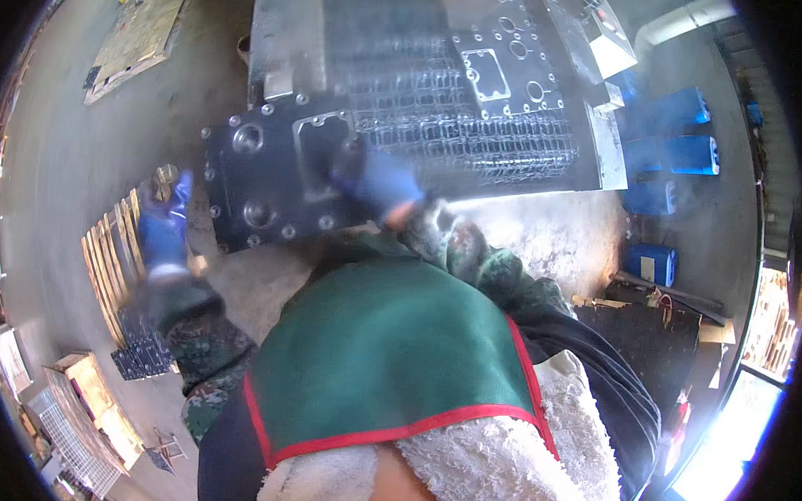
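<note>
Green apron (387, 357) hides both forearms; blurred gloved hands grip dark plate (269, 187).

Right hand (379, 189) grips dark metal plate (265, 186) beside wire-mesh rack (461, 110); left hand (165, 227) free, apart.

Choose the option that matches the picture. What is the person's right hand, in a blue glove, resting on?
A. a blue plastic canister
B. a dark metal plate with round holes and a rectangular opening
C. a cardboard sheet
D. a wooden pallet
B: the right hand in its blue glove lies on the dark metal plate, beside its rectangular opening, while the blue canisters stand apart on the floor to the right.
</note>
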